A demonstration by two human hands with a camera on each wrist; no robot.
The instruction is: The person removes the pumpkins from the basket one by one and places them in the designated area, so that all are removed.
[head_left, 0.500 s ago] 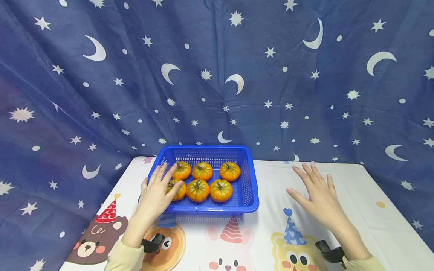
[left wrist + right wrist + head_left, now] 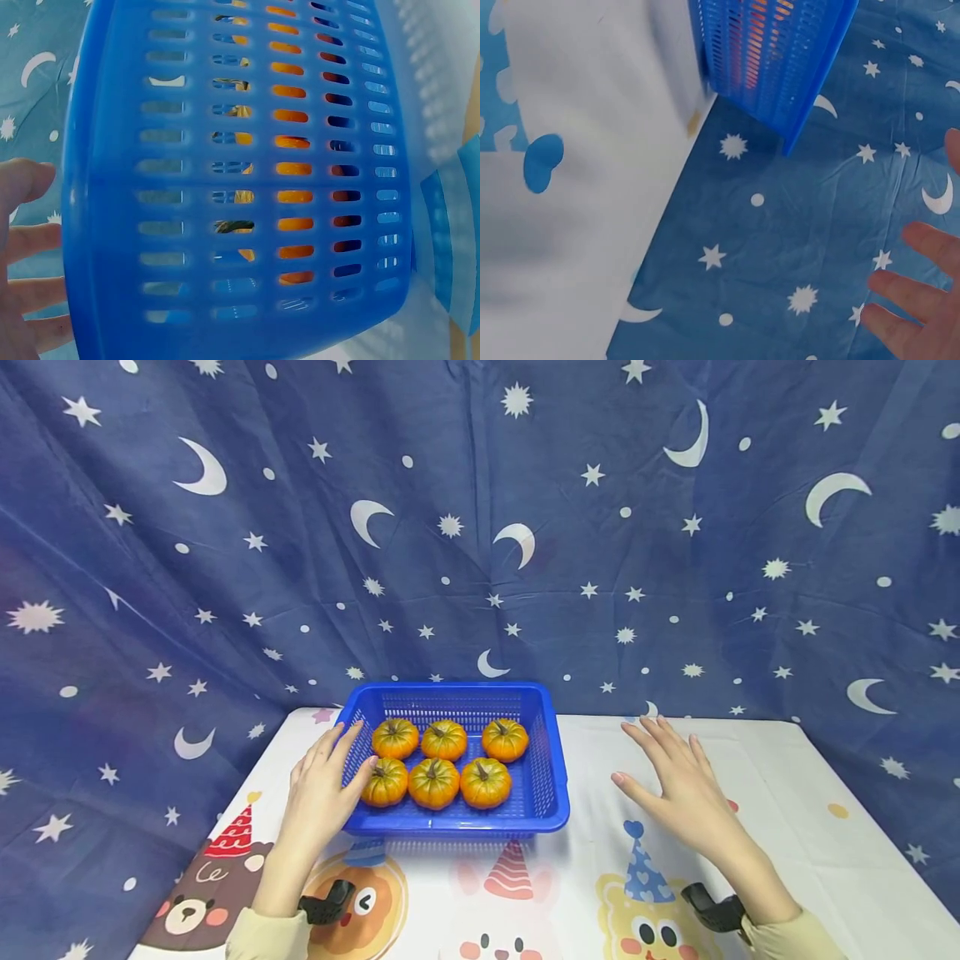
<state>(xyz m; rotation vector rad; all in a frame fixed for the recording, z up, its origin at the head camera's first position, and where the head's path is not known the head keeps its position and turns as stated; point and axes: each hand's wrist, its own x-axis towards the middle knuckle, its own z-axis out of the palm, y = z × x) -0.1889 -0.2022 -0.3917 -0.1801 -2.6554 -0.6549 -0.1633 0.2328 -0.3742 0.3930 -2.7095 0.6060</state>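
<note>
Several small orange pumpkins [image 2: 433, 784] with brown stems lie in two rows inside a blue plastic basket [image 2: 551, 760] with slotted walls. My left hand [image 2: 317, 793] hovers at the basket's left side, fingers spread and holding nothing; its fingertips overlap the left rim in the head view. The left wrist view has the basket wall [image 2: 202, 187] filling most of it, with orange showing through the slots. To the right of the basket my right hand [image 2: 686, 793] is held over the table, fingers spread, nothing in it. Its fingers [image 2: 911, 292] show at the right wrist view's edge.
A white tablecloth [image 2: 592, 777] printed with party-hat animals covers the table. Behind and to the left hangs a dark blue curtain [image 2: 450, 610] with moons and stars. Each wrist wears a black strap-on device [image 2: 327, 903].
My left hand has shifted left, off the pumpkins it overlapped, toward the basket's left rim. The right hand has moved slightly left. The pumpkins and basket stay in place.
</note>
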